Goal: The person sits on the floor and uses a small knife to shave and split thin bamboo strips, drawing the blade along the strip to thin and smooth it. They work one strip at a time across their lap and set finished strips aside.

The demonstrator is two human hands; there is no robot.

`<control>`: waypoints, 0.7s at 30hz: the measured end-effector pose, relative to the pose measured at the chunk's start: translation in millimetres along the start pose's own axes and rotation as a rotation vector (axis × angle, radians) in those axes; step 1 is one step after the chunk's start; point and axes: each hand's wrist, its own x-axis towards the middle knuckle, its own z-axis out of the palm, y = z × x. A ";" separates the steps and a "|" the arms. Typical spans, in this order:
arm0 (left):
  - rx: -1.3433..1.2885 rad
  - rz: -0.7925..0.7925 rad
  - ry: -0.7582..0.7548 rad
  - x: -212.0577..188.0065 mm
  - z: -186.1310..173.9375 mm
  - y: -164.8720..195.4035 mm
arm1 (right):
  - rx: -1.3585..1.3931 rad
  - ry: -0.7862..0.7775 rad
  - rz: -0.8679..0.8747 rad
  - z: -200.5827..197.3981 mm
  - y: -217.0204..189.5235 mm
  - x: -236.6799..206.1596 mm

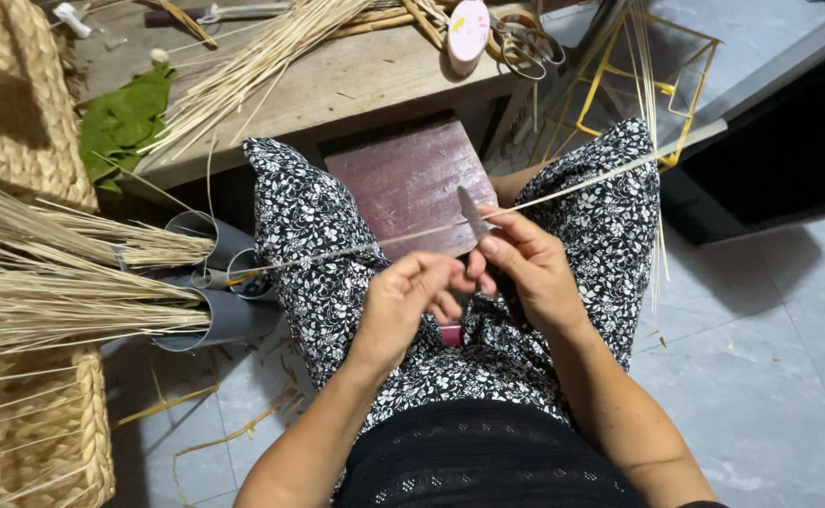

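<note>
The right hand (525, 268) grips a small knife (473, 214), blade up, against a long thin reed strip (412, 235) stretched across the lap. The left hand (408, 301) pinches the strip, apparently between thumb and fingers. Behind the knees stands a reddish wooden block (403, 179), below the bench (356, 80).

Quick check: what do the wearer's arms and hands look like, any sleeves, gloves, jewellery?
Both arms are bare up to the frame edge, no sleeves in view. Left hand and right hand are ungloved; no rings, watch or bracelets visible. Nails look short and unpainted.
</note>
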 end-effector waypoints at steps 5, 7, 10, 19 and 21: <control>0.856 0.707 0.314 -15.0 -1.0 42.1 | 0.007 0.020 0.003 -8.9 -0.8 1.2; 1.115 0.863 0.354 -8.2 -8.8 52.8 | 0.002 0.008 0.006 -6.9 -1.8 0.9; 1.080 0.671 0.259 2.3 -15.5 50.7 | -0.005 -0.001 0.022 -0.7 -3.2 -0.7; 0.671 0.108 0.131 1.4 -31.8 29.4 | -0.116 0.010 0.003 -0.7 4.5 3.3; 0.658 0.121 0.117 -1.5 -36.3 29.9 | -0.118 0.039 -0.037 -9.5 4.9 5.4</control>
